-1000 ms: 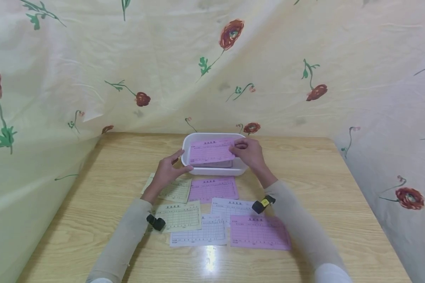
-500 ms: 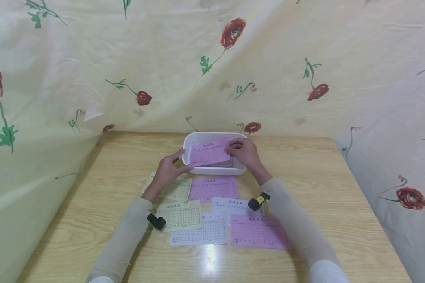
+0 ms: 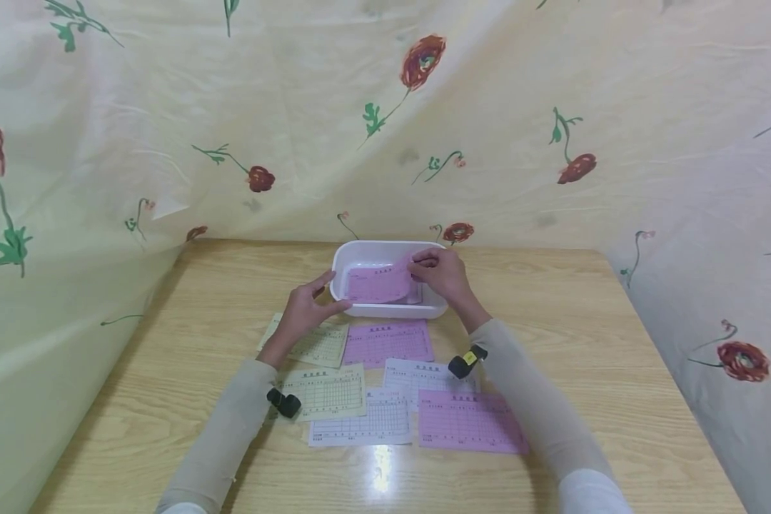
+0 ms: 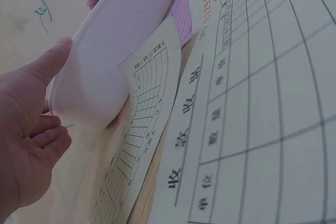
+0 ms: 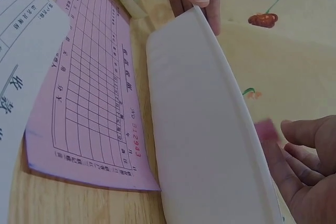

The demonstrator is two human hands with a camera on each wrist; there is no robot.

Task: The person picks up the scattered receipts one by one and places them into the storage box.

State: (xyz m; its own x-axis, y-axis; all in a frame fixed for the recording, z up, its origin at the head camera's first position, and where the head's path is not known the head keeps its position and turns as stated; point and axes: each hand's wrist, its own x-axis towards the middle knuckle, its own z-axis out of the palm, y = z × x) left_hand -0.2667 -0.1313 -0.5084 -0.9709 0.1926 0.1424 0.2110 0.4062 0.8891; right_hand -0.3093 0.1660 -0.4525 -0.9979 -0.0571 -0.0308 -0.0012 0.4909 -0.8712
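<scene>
A white plastic tub (image 3: 395,311) stands near the back of the table. My left hand (image 3: 303,311) grips its left end, with the thumb (image 4: 52,59) on the rim and the fingers bent against the side. Over the tub, my right hand (image 3: 446,275) pinches the right end of a pink receipt slip (image 3: 375,285). That slip bends upward toward the pinch, while its left part lies low inside the tub. Beneath it, another paper's edge shows, mostly covered. In the right wrist view, only a blurred pink corner (image 5: 266,129) shows at the fingertips; the tub wall hides the rest.
Loose receipt slips lie in front of the tub: pink ones (image 3: 385,343) (image 3: 469,425), yellowish ones (image 3: 324,392) (image 3: 318,345) and white ones (image 3: 363,425) (image 3: 424,378). Some overlap. A flowered cloth (image 3: 321,128) hangs behind the wooden table (image 3: 572,321).
The pink slip has gone down into the tub, its left part now lower and its right end bent up. My right hand has shifted slightly left. My left hand stays on the tub.
</scene>
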